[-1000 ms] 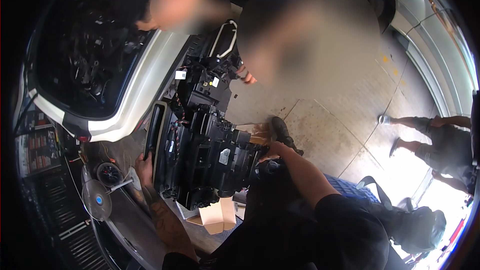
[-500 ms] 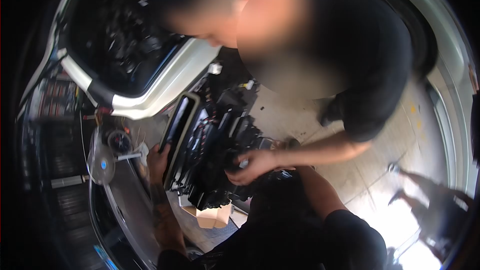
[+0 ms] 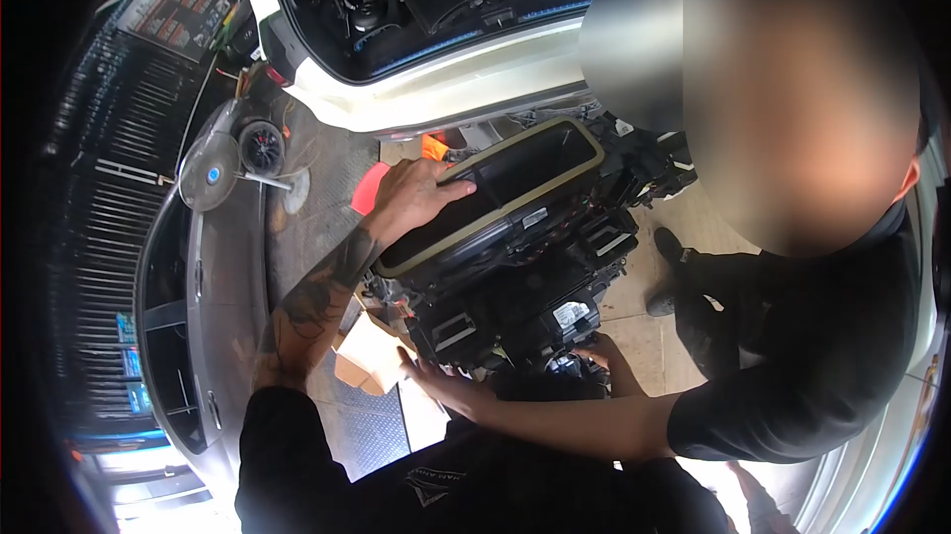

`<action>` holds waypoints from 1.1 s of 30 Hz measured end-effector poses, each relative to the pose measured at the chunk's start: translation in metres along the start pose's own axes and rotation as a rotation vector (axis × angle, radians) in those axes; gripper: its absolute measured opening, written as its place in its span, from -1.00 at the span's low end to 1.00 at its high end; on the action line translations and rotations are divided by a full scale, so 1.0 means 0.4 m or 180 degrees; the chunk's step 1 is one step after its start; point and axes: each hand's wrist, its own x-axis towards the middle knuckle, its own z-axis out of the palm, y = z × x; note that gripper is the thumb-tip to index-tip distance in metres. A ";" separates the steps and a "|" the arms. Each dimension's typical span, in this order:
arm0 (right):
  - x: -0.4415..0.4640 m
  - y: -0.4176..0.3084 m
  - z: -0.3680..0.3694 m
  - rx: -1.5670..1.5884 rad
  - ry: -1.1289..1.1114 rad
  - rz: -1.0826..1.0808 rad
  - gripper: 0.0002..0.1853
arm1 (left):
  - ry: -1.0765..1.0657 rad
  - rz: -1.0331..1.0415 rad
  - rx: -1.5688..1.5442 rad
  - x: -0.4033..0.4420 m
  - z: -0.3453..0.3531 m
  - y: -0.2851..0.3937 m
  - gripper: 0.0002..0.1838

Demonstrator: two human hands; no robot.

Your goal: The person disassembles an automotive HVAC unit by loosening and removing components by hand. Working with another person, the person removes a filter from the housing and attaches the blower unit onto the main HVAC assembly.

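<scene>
A large black car HVAC housing (image 3: 515,281), with a foam-edged rectangular opening on top, is in front of my body. My left hand (image 3: 418,195), on a tattooed forearm, grips the rim of that opening, thumb over the foam edge. At the near lower side, my right hand (image 3: 594,348) holds the housing beside a white label; its fingers are partly hidden. A co-worker's forearm crosses over my right arm, and that person's hand (image 3: 436,380) is at the housing's near left corner, fingers spread.
The co-worker (image 3: 812,356) leans in from the right. Beyond the housing stands a white car body (image 3: 446,98) with its glass opening bare. A grey car (image 3: 228,306) is at left, near a fan (image 3: 210,172). An open cardboard box (image 3: 367,356) lies on the floor below.
The housing has turned, so its foam-edged opening now faces up more. My left hand has moved up onto the rim. The co-worker's hand has shifted to the near left corner.
</scene>
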 end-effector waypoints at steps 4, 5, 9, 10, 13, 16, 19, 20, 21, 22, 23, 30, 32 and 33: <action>0.097 -0.067 -0.008 -0.0056 -0.0307 0.0186 -0.31 | -0.0155 -0.0018 0.0070 0.018 0.010 -0.009 -0.36; 0.121 -0.078 -0.002 0.0006 -0.0178 0.0161 -0.29 | -0.0101 -0.0007 0.0114 0.019 0.009 -0.010 -0.35; 0.380 -0.353 0.018 0.0145 -0.0606 0.2641 -0.20 | 0.0423 0.0401 -0.0174 0.063 0.078 -0.079 -0.32; 0.328 -0.316 0.040 -0.1508 -0.0889 0.0837 -0.07 | 0.0389 0.0497 -0.0198 0.072 0.074 -0.067 -0.32; 0.385 -0.431 0.056 0.0182 -0.0745 0.1730 -0.08 | -0.0120 0.0033 0.0144 0.064 0.015 -0.020 -0.34; 0.266 -0.282 0.037 0.0898 -0.0593 0.1140 -0.19 | -0.0277 0.0125 0.0046 0.082 0.010 -0.030 -0.34; 0.166 -0.192 0.069 0.1132 -0.0193 0.0852 -0.29 | 0.0046 0.0546 -0.0076 0.096 0.010 -0.034 -0.34; 0.199 -0.251 0.069 0.1058 -0.0382 0.0756 -0.33 | 0.0203 0.0732 -0.0138 0.091 0.016 -0.042 -0.35; 0.193 -0.223 0.063 0.1113 -0.0451 0.0675 -0.35 | 0.0197 0.0638 -0.0149 0.090 0.023 -0.050 -0.35; 0.174 -0.162 0.066 0.1144 -0.0513 0.0583 -0.37 | 0.0270 0.0747 -0.0211 0.093 0.008 -0.050 -0.36; 0.181 -0.160 0.074 0.1137 -0.0430 0.0544 -0.37 | 0.0346 0.0867 -0.0259 0.095 -0.002 -0.046 -0.38; 0.202 -0.123 0.119 0.1172 -0.0398 0.0677 -0.43 | -0.0051 0.0776 -0.1017 0.183 0.013 -0.069 -0.46; 0.232 -0.141 0.127 0.0987 -0.0663 0.0845 -0.42 | -0.0306 0.0994 -0.2056 0.242 0.082 -0.115 -0.71; 0.256 -0.160 0.126 0.0963 -0.0856 0.0972 -0.41 | -0.0140 0.1041 -0.1022 0.232 0.066 -0.087 -0.53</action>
